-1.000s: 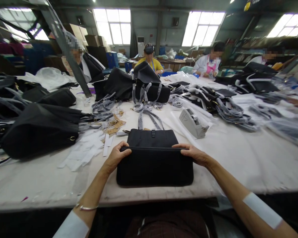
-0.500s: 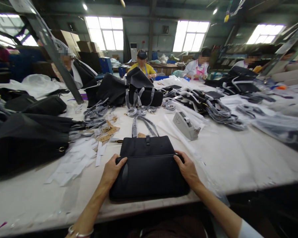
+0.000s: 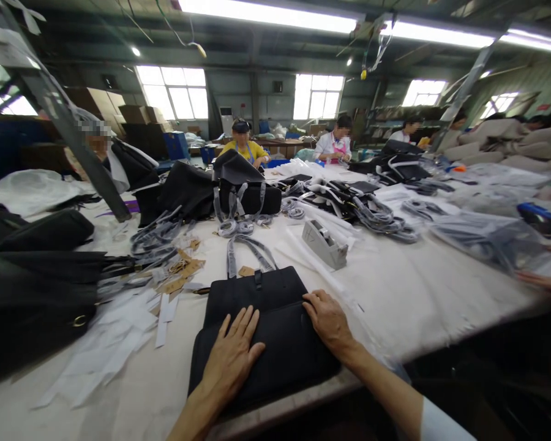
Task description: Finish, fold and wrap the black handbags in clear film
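A black handbag point(image 3: 284, 343) lies flat at the table's front edge, its upper panel folded out away from me and a small strap tab at the top. Its plastic-wrapped handles point(image 3: 252, 248) stretch out beyond it. My left hand point(image 3: 234, 352) rests flat on the bag's front, palm down with the fingers spread. At the right edge, by the fold line, my right hand point(image 3: 328, 321) has its fingers bent and closed on the bag's side; the fingertips are partly hidden.
A grey tape dispenser point(image 3: 325, 244) stands beyond my right hand. To the left are white paper strips point(image 3: 114, 343), brown tags point(image 3: 183, 272) and a large black bag point(image 3: 37, 306). More bags and wrapped straps lie farther back. Several people work around the table; another person's hand point(image 3: 544, 278) shows at far right.
My left hand has let go of the bag's left edge and moved right onto its front, opening flat. My right hand stays at the right edge. The view has tilted up and turned right.
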`<state>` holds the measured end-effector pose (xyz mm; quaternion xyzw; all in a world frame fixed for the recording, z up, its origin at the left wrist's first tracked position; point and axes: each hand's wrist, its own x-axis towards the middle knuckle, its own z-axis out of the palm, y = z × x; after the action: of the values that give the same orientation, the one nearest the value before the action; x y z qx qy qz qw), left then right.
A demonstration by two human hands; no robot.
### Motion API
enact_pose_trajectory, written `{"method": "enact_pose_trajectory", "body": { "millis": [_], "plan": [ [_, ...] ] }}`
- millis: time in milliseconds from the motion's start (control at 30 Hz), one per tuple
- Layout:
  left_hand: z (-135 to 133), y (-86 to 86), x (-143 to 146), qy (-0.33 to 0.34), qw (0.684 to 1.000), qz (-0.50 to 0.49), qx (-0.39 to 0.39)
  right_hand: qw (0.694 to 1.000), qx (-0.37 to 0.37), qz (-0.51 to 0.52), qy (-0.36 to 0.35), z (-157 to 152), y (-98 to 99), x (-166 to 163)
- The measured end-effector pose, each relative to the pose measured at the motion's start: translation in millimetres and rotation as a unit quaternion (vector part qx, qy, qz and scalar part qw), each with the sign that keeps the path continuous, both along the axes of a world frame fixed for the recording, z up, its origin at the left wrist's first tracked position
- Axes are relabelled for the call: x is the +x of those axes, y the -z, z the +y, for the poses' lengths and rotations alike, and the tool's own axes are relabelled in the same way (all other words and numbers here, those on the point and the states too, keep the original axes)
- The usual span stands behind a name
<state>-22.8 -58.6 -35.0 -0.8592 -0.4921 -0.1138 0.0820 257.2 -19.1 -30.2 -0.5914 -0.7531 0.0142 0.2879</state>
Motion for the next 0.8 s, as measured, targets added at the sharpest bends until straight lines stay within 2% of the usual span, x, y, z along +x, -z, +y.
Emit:
{"method": "enact_pose_trajectory", "body": {
  "millis": [100,200,333,400,500,600,700,767,800],
  "plan": [
    [4,9.3,6,-0.013,0.999,0.010,-0.039,0.998,0.046,-0.025,-0.024,-1,-21.2,-20],
    [9,10.2,12,-0.037,0.998,0.014,-0.053,0.992,0.049,-0.021,-0.111,2,-32.4,-60],
    [14,7.1,21,-0.057,0.997,0.027,-0.050,0.979,0.002,-0.034,-0.201,11,-18.3,-101],
    [13,7.0,23,-0.053,0.997,0.031,-0.035,0.973,-0.014,-0.051,-0.223,16,-7.4,-103],
    [12,8.4,24,-0.055,0.998,0.022,-0.011,0.969,-0.003,-0.076,-0.236,25,-1.1,-88],
    [10,8.9,24,-0.066,0.998,0.005,0.005,0.979,0.023,-0.080,-0.184,45,-9.2,-62],
    [7,6.1,26,-0.071,0.997,-0.021,0.018,0.996,0.031,-0.065,-0.053,75,-21.5,-29],
    [5,2.3,28,-0.075,0.996,-0.038,0.019,0.997,-0.025,-0.057,0.053,92,-25.6,-4],
    [3,0.1,30,-0.078,0.996,-0.047,0.017,0.995,-0.043,-0.056,0.076,98,-25.9,7]
  ]
}}
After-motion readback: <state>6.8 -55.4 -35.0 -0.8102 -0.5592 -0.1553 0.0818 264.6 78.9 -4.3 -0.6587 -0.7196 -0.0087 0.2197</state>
